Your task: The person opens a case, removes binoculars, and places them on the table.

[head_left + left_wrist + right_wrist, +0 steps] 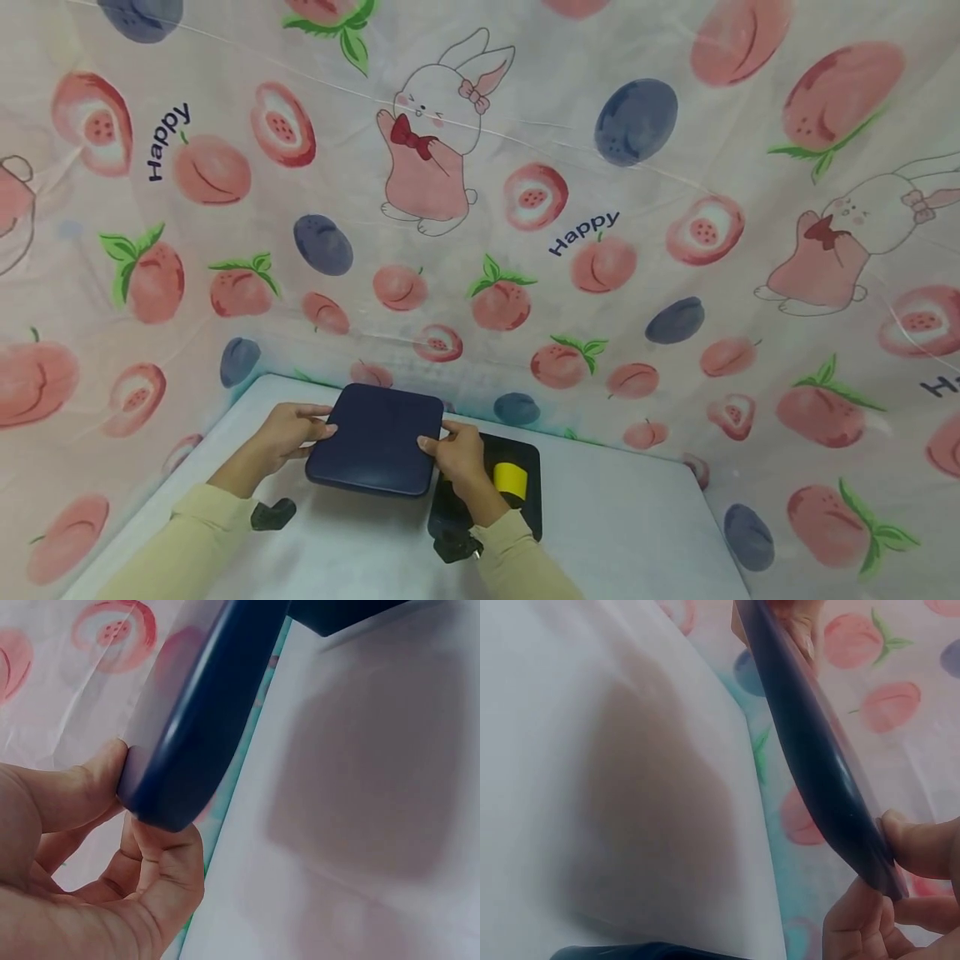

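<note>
Both hands hold up a dark blue, square lid-like piece [377,439] with rounded corners, raised over the white table. My left hand [291,433] pinches its left edge, thumb on top and curled fingers beneath, as the left wrist view shows. At the opposite edge, my right hand [460,454] grips it between thumb and fingers. Under the right hand and forearm stands a dark open box [532,467], partly hidden by them. Inside the box lies a yellow object [511,480] with a curved side and a dark lower part.
The white table [615,517] meets a hanging cloth [525,108] printed with fruit and rabbits along its back and sides. A shadow [367,765] of the raised piece falls on the table. Dark wrist-worn devices [273,514] sit at both sleeves.
</note>
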Demonstrator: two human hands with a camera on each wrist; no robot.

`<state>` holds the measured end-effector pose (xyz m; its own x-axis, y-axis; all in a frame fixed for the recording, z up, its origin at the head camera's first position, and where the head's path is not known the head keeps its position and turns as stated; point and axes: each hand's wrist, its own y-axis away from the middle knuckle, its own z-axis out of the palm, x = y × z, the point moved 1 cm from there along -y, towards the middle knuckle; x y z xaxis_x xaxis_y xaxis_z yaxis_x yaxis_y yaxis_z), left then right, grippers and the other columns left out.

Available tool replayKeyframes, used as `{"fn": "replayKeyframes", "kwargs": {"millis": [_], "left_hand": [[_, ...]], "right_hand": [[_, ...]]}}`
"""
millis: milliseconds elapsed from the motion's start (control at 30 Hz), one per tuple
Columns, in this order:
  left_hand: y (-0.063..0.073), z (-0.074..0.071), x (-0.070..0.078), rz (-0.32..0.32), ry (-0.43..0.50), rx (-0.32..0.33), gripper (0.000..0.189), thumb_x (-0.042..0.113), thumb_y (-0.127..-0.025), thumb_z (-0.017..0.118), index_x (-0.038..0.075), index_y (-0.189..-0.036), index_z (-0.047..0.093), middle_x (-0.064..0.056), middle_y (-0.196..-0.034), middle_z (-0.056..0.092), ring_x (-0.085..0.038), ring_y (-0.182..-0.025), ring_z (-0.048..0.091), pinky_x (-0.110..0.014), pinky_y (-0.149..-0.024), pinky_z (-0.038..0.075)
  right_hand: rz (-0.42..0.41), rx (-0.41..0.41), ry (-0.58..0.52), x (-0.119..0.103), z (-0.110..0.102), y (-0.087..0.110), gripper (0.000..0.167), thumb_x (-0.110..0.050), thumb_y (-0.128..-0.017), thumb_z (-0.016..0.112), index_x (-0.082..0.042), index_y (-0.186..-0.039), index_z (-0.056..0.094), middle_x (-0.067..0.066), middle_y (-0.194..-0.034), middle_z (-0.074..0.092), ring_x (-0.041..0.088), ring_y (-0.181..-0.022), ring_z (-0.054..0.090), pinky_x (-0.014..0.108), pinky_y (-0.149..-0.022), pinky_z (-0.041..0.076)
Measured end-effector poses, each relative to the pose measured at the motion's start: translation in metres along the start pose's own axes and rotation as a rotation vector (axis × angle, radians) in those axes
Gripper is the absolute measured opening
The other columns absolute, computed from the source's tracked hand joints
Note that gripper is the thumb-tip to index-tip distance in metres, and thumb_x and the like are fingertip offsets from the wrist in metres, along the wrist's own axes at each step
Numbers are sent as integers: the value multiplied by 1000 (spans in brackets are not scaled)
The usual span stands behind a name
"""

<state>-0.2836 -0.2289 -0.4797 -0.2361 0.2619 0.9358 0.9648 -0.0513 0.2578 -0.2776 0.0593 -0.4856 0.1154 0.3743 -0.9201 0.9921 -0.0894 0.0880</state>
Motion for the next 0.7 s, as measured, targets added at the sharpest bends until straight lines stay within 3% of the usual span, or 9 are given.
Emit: {"fn": "replayKeyframes", "kwargs": {"millis": [133,533,700], "left_hand": [[-1,-1,-2,4,-4,-1,64,13,-98,72,-10,-152,44,-34,-145,55,-39,-124,68,-54,-102,58],[-1,-4,-11,4,-18,14,64,15,-98,73,-9,-151,46,-30,-137,63,-44,-130,63,-59,-106,55],[-3,-4,-15,-1,-29,25,63,13,-97,73,-10,-150,47,-29,-135,64,-40,-125,67,-56,-104,57]], "right_hand": [[3,4,6,1,3,1,63,-22,-88,85,-1,-143,62,1,-72,63,12,-55,53,25,-46,41],[13,19,23,4,13,2,63,-21,-88,85,0,-143,61,4,-79,72,13,-66,66,30,-64,60],[17,30,40,7,19,-1,63,-20,-88,85,0,-143,61,4,-77,72,13,-64,65,29,-61,57]]}}
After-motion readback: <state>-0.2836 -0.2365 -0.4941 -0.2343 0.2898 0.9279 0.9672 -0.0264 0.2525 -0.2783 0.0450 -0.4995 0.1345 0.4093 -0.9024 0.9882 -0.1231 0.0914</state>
